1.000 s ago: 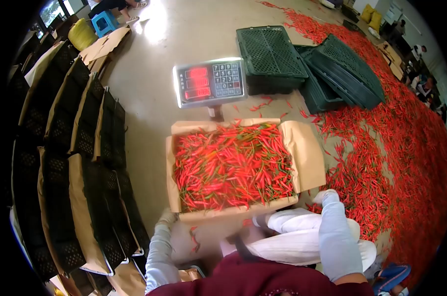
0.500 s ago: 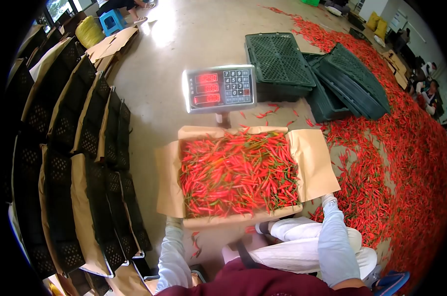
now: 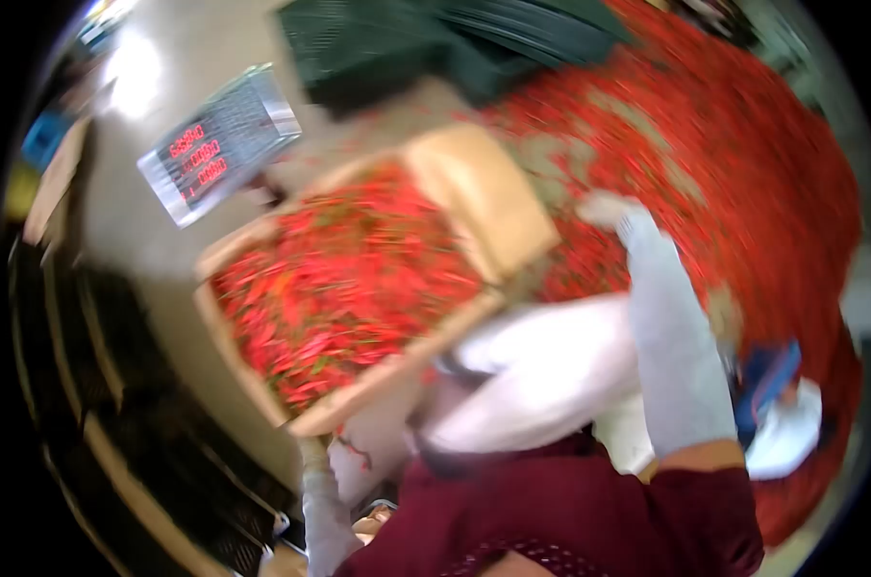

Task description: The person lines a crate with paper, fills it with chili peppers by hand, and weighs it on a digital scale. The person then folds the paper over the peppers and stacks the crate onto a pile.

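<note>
The view is tilted and blurred. A paper-lined box (image 3: 359,389) heaped with red chilies (image 3: 339,279) sits in front of me, its brown flap (image 3: 484,202) folded out to the right. My left hand (image 3: 311,447), gloved in white, is at the box's near corner, with its fingers hidden under the edge. My right hand (image 3: 609,212), also gloved, is stretched out past the flap, above the chilies spread on the floor (image 3: 743,163). Its fingers are too blurred to read.
A scale display (image 3: 214,144) with red digits stands behind the box. Green crates (image 3: 378,48) lie at the back. Dark paper-lined crates (image 3: 89,385) line the left side. My white-trousered knees (image 3: 541,375) and a blue sandal (image 3: 767,375) are below.
My head has swung and tilted, so the whole scene is rotated and blurred. My right hand has left the box's near right corner and reached out over the floor chilies.
</note>
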The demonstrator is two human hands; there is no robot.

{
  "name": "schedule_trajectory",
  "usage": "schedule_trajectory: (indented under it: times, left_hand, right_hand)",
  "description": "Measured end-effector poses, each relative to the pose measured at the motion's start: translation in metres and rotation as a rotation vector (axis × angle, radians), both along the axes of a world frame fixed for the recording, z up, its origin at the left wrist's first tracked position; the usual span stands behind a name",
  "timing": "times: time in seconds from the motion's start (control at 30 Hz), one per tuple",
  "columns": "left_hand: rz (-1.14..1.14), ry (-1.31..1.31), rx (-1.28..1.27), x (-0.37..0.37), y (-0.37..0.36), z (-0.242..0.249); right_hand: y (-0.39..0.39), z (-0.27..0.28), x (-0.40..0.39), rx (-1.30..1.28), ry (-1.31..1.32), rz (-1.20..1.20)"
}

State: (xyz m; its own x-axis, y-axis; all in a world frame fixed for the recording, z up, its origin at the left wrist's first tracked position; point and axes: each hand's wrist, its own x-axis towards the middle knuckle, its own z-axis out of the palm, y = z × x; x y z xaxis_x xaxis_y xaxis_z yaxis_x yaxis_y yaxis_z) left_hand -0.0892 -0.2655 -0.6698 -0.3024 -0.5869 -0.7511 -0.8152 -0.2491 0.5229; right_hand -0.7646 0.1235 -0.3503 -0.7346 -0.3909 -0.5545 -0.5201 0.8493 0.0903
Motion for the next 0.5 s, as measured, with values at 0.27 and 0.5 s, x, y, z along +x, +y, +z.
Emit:
schedule_trajectory:
  times: [0.27, 0.5]
  left_hand:
    - [-0.282, -0.140, 0.364, -0.022, 0.116, 0.028]
    - [-0.443, -0.169, 0.350, -0.059, 0.117, 0.075]
  right_hand:
    - [0.150, -0.038, 0.024, -0.197, -0.067, -0.130]
    - [0.178, -0.149, 0.066, -0.283, 0.143, -0.641]
